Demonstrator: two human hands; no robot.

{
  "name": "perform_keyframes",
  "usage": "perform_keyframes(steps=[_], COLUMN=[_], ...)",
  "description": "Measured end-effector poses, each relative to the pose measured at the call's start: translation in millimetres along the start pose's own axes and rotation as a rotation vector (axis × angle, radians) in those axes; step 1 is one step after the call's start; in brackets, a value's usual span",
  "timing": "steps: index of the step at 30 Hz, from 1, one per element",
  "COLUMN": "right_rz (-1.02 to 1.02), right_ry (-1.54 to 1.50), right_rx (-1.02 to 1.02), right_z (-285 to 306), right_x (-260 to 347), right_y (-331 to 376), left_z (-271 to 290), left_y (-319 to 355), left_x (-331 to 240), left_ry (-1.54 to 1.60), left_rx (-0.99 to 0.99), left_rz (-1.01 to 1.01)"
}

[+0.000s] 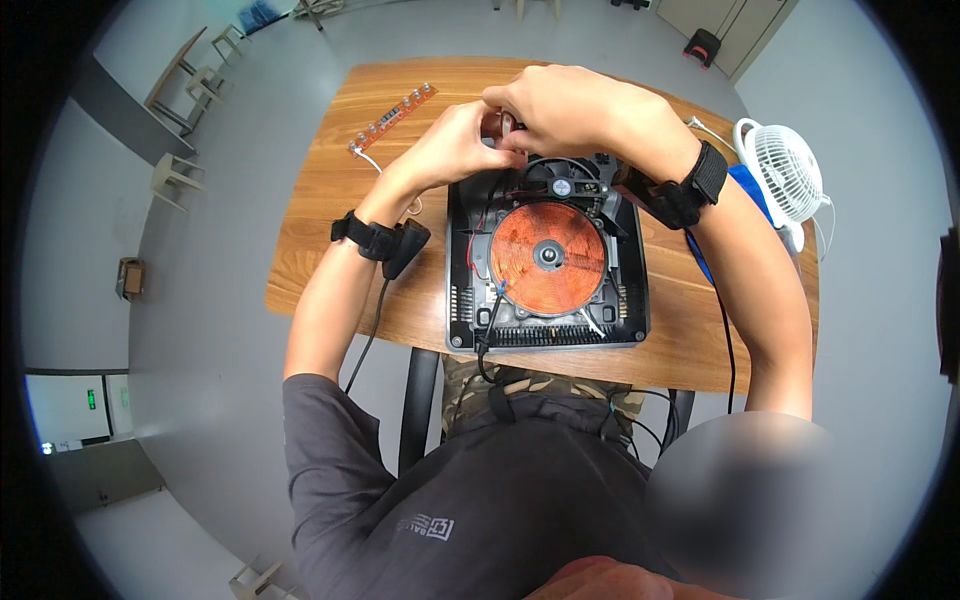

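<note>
My left hand (455, 140) and right hand (560, 105) meet fingertip to fingertip, both pinched closed on a small part (507, 124), too small to tell what it is. Just below my grip sits the opened induction cooker (547, 262) w/ black fan (562, 186) and copper coil (548, 257). Left of my hands lies a narrow circuit board (393, 117), right a white fan (785, 172).

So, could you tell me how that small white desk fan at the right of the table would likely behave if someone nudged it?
The white fan looks like light plastic with an open grille, so it would probably slide or shift easily. It stands upright near the table edge with a tall round head, so a push high up may tip it. Its thin white cable might tug back slightly.
</note>
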State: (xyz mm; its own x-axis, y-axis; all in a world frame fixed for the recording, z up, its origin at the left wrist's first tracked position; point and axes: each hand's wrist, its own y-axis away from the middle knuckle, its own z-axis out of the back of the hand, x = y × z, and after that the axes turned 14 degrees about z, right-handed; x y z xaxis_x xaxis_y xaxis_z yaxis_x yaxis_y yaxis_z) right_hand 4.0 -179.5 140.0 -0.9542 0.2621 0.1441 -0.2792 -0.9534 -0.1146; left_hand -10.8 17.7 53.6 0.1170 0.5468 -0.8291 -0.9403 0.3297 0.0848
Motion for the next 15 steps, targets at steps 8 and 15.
perform_keyframes(steps=[8,15], right_rz=[-0.102,-0.132], right_ry=[0.037,0.070], right_rx=[0.063,0.035], right_z=[-6.0,-4.7], right_x=[-1.6,-1.0], right_y=[-11.8,-10.6], left_z=[-8.1,-11.0], left_y=[3.8,4.2], left_x=[3.5,3.6], left_ry=[-0.037,-0.078], left_rx=[-0.087,-0.141], left_rz=[-0.028,-0.042])
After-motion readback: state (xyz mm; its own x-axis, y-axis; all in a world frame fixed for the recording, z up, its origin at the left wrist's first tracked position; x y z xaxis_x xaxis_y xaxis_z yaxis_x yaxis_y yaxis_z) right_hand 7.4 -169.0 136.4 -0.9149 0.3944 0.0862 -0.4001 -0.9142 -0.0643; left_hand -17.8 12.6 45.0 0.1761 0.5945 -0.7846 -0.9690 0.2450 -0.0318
